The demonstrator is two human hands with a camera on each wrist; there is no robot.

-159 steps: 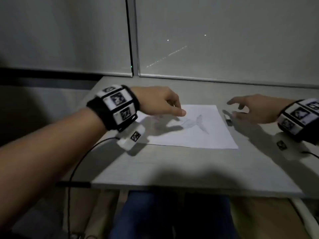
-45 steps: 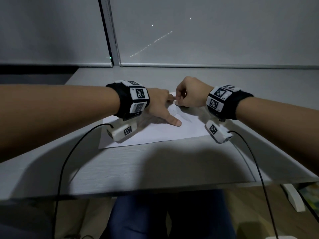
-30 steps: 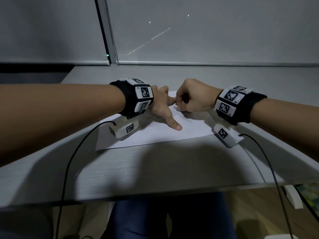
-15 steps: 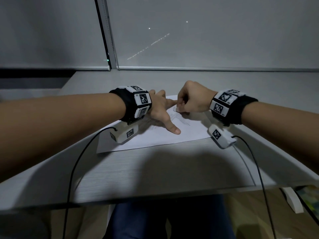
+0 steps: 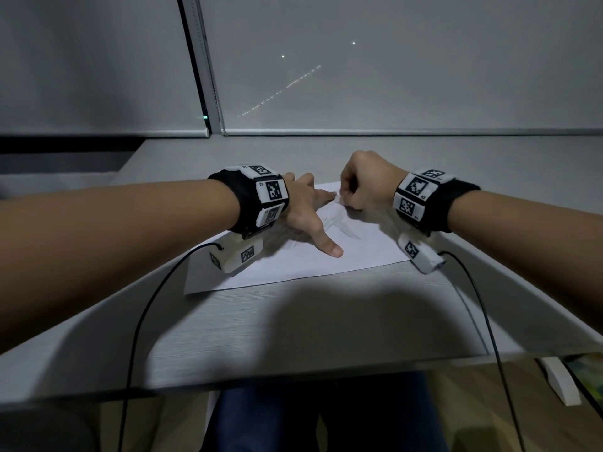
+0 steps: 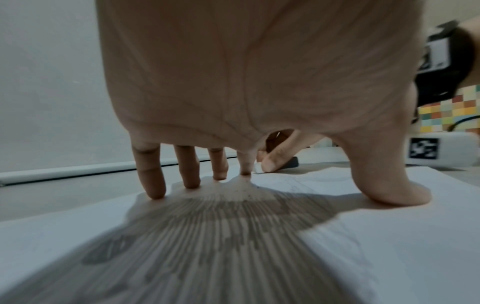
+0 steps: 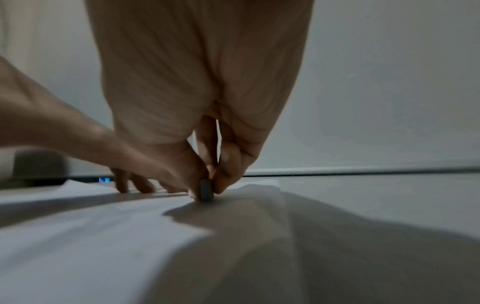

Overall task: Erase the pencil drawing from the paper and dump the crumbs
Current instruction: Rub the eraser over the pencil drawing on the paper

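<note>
A white paper [image 5: 293,265] with a faint pencil drawing [image 5: 339,225] lies on the grey desk [image 5: 293,321]. My left hand [image 5: 306,216] rests spread on the paper [image 6: 389,236], its straight fingertips [image 6: 155,191] and thumb pressing it down. My right hand [image 5: 362,184] is curled at the paper's far edge. It pinches a small eraser [image 7: 206,190], white at one end [image 6: 258,167] and dark at the other, pressed to the paper [image 7: 78,236] just beside my left index finger. Dark crumbs [image 6: 249,193] dot the sheet near my left fingertips.
The desk runs back to a window with lowered blinds [image 5: 391,76]. Black cables [image 5: 137,337] trail from both wrist units over the desk's near edge. My legs [image 5: 310,412] are below the desk.
Across the last frames my right hand grips the eraser and shifts slightly back and forth at the paper's far edge. My left hand stays pressed on the sheet.
</note>
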